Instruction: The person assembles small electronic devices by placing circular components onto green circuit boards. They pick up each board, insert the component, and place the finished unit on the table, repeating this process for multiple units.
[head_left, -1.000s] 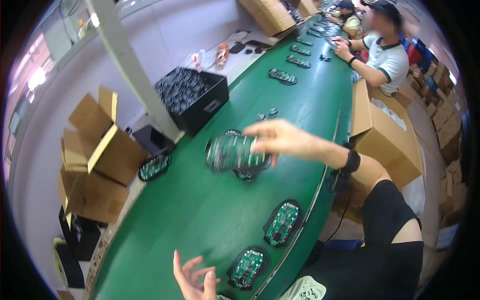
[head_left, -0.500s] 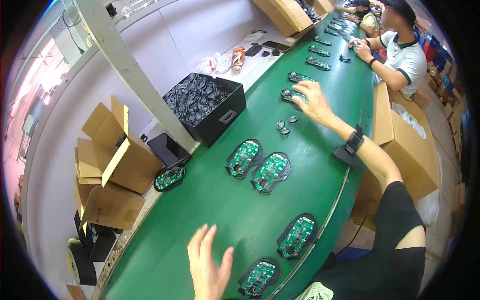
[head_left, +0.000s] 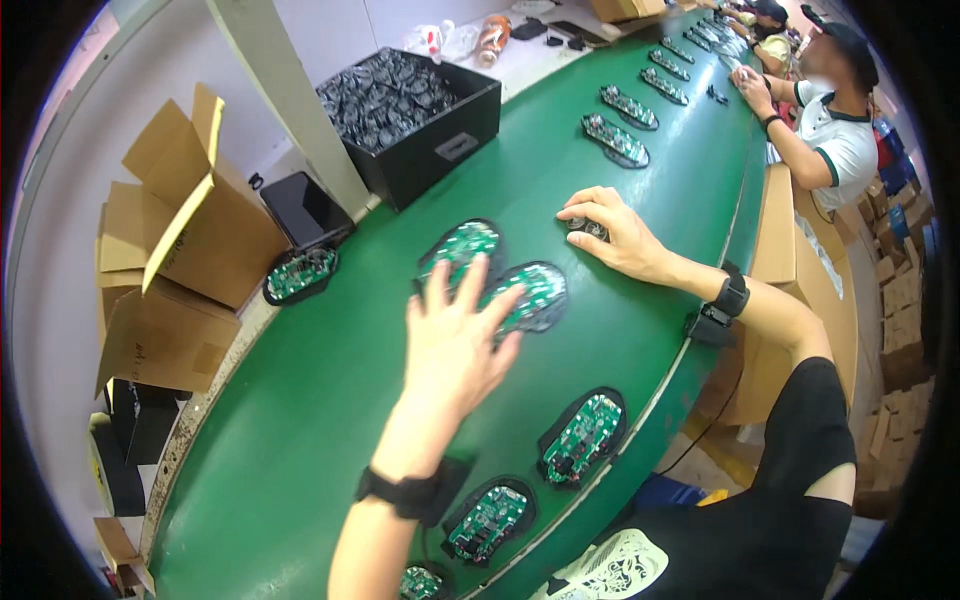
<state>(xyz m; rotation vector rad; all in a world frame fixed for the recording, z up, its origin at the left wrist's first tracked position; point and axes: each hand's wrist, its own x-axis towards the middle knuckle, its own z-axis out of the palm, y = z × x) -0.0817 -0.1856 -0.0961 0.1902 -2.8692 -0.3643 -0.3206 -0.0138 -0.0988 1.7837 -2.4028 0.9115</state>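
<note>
My left hand (head_left: 455,345) is spread, fingers apart, over two green circuit boards in black oval housings. Its fingertips overlap the left board (head_left: 468,243) and the right board (head_left: 538,290); whether they press on them I cannot tell. To the right, my right hand (head_left: 625,238) curls its thumb and fingers around small round black parts (head_left: 588,229) low on the green work surface (head_left: 330,430). Closer to me lie another housed board (head_left: 585,437) and a second one (head_left: 490,520), with a third (head_left: 422,582) partly cut off at the lower edge.
A black bin (head_left: 420,130) full of dark round parts stands at the back left. Left of it are a tablet-like black device (head_left: 305,210), a housed board (head_left: 300,274) and an open carton (head_left: 210,240). Several boards (head_left: 615,140) line the far side, where a co-worker (head_left: 825,130) sits.
My right hand has come back from the farther boards to the small round parts. My left hand has reached forward over the two middle boards. The whole view has shifted.
</note>
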